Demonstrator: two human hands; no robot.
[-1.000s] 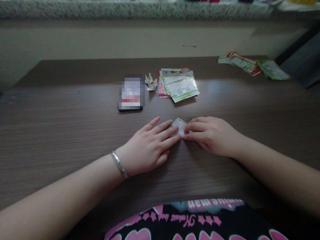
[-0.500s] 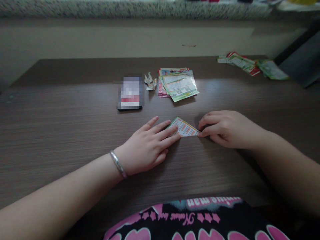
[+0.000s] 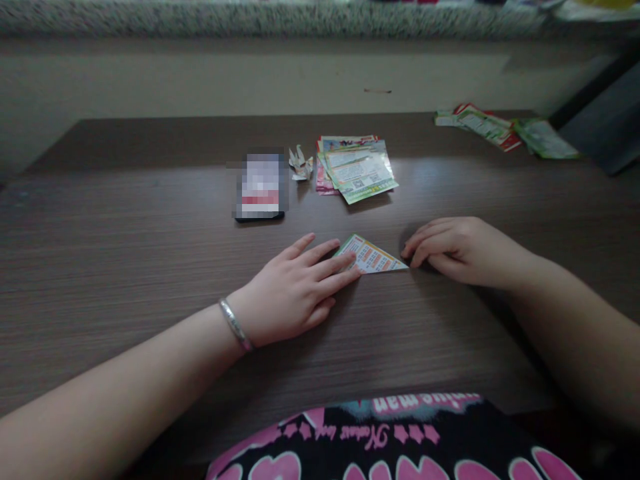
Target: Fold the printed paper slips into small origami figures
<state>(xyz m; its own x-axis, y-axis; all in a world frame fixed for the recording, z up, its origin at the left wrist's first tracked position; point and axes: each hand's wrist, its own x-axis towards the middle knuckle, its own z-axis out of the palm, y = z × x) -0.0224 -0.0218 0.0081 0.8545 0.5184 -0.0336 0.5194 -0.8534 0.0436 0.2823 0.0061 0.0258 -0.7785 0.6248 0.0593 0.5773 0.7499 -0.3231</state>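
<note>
Tabletop [image 3: 125, 253] of dark wood under a pale wall [image 3: 250, 80] bore a paper triangle [image 3: 375, 259], left hand [image 3: 295, 293] spread on it, right hand [image 3: 460, 247] curled empty beside.

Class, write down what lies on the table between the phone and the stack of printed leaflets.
A small folded paper crane sits between the phone and the leaflet stack, shown in the head view.

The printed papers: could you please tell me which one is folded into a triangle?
The paper under the left hand; the central stack and the far-right leaflets lie flat, untouched.
</note>
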